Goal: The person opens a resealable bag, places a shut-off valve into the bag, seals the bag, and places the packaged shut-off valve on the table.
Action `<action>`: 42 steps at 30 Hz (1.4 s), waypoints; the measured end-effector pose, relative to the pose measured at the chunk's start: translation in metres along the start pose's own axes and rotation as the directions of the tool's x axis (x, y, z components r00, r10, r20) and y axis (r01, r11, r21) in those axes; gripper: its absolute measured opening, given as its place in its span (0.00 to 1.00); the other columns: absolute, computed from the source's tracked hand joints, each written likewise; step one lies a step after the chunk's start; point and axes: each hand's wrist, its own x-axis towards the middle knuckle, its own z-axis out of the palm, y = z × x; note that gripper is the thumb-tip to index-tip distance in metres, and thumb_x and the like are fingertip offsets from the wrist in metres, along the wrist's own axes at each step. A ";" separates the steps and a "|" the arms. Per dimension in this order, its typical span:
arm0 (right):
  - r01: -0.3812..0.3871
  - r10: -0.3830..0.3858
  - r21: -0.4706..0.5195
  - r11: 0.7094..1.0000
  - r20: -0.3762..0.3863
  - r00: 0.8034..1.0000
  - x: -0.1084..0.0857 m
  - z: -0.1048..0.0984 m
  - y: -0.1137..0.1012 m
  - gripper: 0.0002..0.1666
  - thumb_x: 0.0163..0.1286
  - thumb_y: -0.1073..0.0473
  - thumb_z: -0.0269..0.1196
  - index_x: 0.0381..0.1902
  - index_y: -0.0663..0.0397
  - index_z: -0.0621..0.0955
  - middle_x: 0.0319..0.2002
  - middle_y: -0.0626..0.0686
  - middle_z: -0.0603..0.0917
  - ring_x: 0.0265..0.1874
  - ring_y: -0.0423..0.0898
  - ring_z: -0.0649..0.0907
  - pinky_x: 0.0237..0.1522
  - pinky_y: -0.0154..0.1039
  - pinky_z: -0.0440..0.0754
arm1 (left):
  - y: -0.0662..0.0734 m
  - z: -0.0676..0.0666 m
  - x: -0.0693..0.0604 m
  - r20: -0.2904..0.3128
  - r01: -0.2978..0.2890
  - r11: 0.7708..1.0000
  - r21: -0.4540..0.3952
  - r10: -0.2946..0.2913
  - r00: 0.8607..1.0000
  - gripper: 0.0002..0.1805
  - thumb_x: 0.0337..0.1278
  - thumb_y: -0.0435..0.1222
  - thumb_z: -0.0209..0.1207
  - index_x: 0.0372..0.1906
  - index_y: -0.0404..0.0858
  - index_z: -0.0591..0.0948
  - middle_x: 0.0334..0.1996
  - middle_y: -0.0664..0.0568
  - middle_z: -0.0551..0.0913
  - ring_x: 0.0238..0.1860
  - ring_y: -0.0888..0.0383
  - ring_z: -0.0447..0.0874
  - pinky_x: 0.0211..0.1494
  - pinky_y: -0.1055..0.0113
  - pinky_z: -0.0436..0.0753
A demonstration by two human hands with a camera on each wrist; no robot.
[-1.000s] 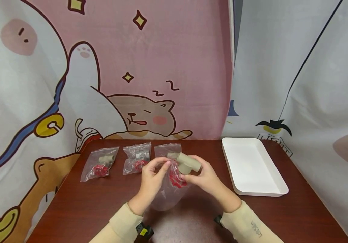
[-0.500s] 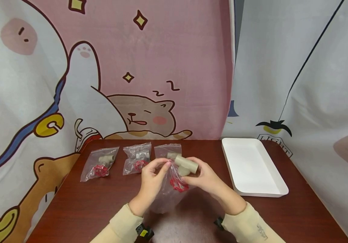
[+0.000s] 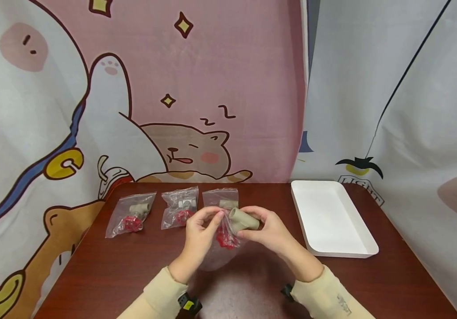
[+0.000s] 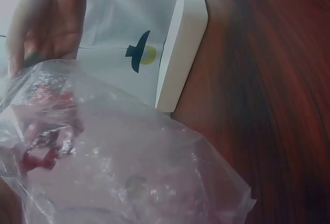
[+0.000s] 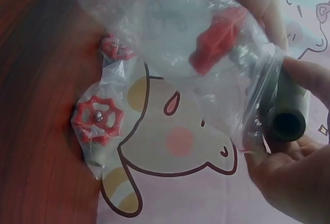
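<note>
Between the hands is a valve with a beige pipe body (image 3: 245, 221) and a red handwheel (image 3: 226, 238). My right hand (image 3: 270, 231) grips the pipe body between thumb and fingers. The handwheel is inside a clear plastic bag (image 3: 215, 260), whose edge my left hand (image 3: 199, 235) pinches between thumb and forefinger. In the right wrist view, the open pipe end (image 5: 289, 125) shows beside the bag's gathered film. In the left wrist view, the bag (image 4: 154, 167) hangs wide and blurs the red handwheel (image 4: 44, 154).
On the brown table (image 3: 133, 274), two bagged valves with red handwheels, the left bag (image 3: 129, 215) and the middle bag (image 3: 180, 208), lie to the left. Another bag (image 3: 221, 195) lies behind the hands, partly hidden. A white tray (image 3: 334, 221) stands at the right, before a printed cloth (image 3: 232, 88).
My right hand has turned the valve, so the pipe's open end now faces left toward my left hand. The handwheel has shifted left inside the bag. The left hand stays nearly still.
</note>
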 end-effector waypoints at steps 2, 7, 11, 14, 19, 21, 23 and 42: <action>0.026 -0.026 -0.032 0.999 0.005 1.000 0.000 0.001 0.000 0.29 0.52 0.64 0.73 0.53 0.60 0.78 0.45 0.60 0.82 0.38 0.45 0.80 0.39 0.33 0.80 | 0.001 0.000 0.000 0.000 0.001 1.000 -0.008 -0.001 1.000 0.04 0.56 0.24 0.59 0.35 0.26 0.81 0.32 0.35 0.85 0.33 0.66 0.83 0.38 0.74 0.81; 0.100 -0.100 -0.100 0.990 0.008 0.995 -0.001 0.005 0.001 0.27 0.53 0.62 0.73 0.52 0.56 0.79 0.43 0.57 0.83 0.34 0.42 0.81 0.36 0.34 0.82 | 0.000 -0.001 0.002 -0.015 -0.005 1.000 -0.010 0.005 1.000 0.04 0.56 0.24 0.59 0.35 0.25 0.81 0.31 0.35 0.85 0.32 0.66 0.83 0.37 0.75 0.81; 0.151 -0.150 -0.148 0.977 0.024 0.988 -0.001 0.007 0.000 0.26 0.53 0.60 0.73 0.51 0.56 0.79 0.39 0.56 0.84 0.28 0.39 0.80 0.29 0.35 0.82 | -0.001 -0.003 0.003 -0.020 -0.012 1.000 -0.007 0.012 1.000 0.04 0.55 0.24 0.60 0.35 0.26 0.81 0.32 0.36 0.85 0.32 0.66 0.84 0.37 0.74 0.81; 0.173 -0.169 -0.219 0.960 0.033 0.985 -0.002 0.008 0.000 0.27 0.53 0.58 0.73 0.51 0.56 0.79 0.38 0.55 0.84 0.25 0.37 0.78 0.25 0.33 0.80 | 0.001 -0.005 0.003 -0.016 -0.016 1.000 -0.007 0.015 1.000 0.04 0.55 0.24 0.60 0.35 0.26 0.81 0.32 0.35 0.85 0.34 0.66 0.84 0.38 0.74 0.81; 0.203 -0.196 -0.297 0.933 0.052 0.979 -0.003 0.008 0.000 0.26 0.54 0.56 0.72 0.51 0.54 0.80 0.39 0.52 0.84 0.27 0.37 0.76 0.26 0.31 0.78 | -0.005 -0.006 0.003 -0.015 -0.021 1.000 -0.007 0.021 1.000 0.04 0.55 0.24 0.60 0.35 0.27 0.82 0.32 0.36 0.86 0.35 0.66 0.85 0.40 0.73 0.82; 0.220 -0.209 -0.307 0.926 0.066 0.976 -0.004 0.007 0.000 0.26 0.55 0.54 0.72 0.52 0.53 0.80 0.39 0.51 0.84 0.29 0.38 0.77 0.28 0.31 0.78 | -0.013 -0.007 0.002 -0.012 -0.031 0.999 -0.018 0.031 0.999 0.04 0.55 0.25 0.60 0.36 0.28 0.83 0.33 0.37 0.86 0.35 0.65 0.85 0.41 0.72 0.82; 0.229 -0.214 -0.324 0.918 0.080 0.973 -0.004 0.006 -0.001 0.25 0.57 0.53 0.71 0.52 0.50 0.79 0.39 0.49 0.84 0.31 0.38 0.78 0.31 0.31 0.79 | -0.018 -0.007 0.001 -0.009 -0.044 0.998 -0.033 0.044 0.999 0.04 0.55 0.24 0.60 0.36 0.28 0.82 0.33 0.37 0.86 0.36 0.65 0.86 0.42 0.71 0.82; 0.453 -0.447 -0.422 0.786 0.120 0.887 -0.007 0.006 0.006 0.08 0.57 0.64 0.69 0.36 0.55 0.85 0.36 0.46 0.85 0.34 0.36 0.81 0.33 0.30 0.80 | -0.018 -0.009 0.002 -0.112 -0.138 0.989 -0.049 0.132 0.985 0.04 0.51 0.19 0.60 0.33 0.24 0.82 0.28 0.34 0.85 0.30 0.68 0.84 0.34 0.76 0.81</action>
